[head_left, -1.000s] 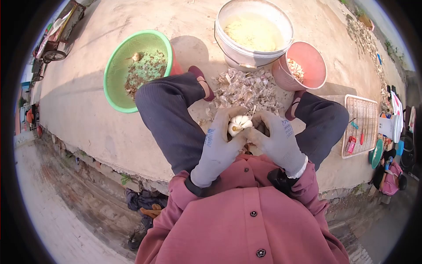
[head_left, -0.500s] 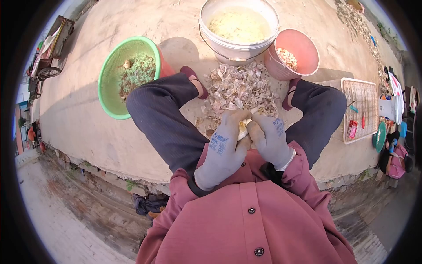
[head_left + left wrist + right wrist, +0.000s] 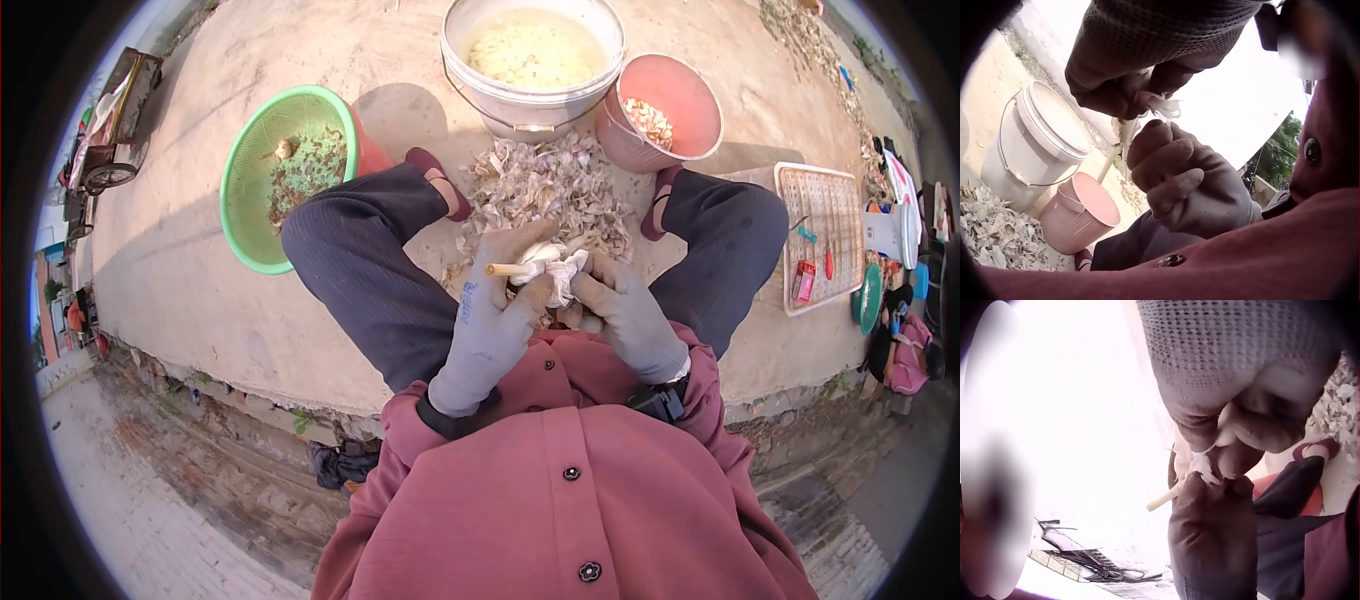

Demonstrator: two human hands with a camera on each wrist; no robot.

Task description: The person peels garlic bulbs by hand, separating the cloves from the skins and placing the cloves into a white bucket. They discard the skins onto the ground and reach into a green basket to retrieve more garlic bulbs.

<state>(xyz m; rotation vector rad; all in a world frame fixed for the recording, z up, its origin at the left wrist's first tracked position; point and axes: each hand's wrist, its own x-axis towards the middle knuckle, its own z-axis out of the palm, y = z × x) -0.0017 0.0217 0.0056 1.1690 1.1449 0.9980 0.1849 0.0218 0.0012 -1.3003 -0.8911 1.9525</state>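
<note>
Two grey-gloved hands meet over the lap around a white garlic bulb (image 3: 536, 262) whose short pale stem points left in the head view. The left hand (image 3: 490, 325) grips the bulb from the stem side, thumb below it. Thumb and fingers of the right hand (image 3: 630, 318) pinch its other side, where loose white skin (image 3: 562, 278) hangs. In the right wrist view the stem (image 3: 1163, 499) sticks out beside the fingers, and peeled skin (image 3: 1205, 467) shows between the hands. The left wrist view shows the right hand's (image 3: 1185, 181) curled fingers just under the skin.
Garlic skins (image 3: 550, 190) lie heaped between the feet. Beyond stand a white bucket (image 3: 540, 106) of cloves in liquid and a pink bucket (image 3: 700, 140) with cloves. A green basket (image 3: 236, 200) is at left, a tray (image 3: 790, 190) with small tools at right.
The bulb has turned so its stem points left, and loose skin now shows at its right side. The hands, close together half a second ago, have moved slightly apart.
</note>
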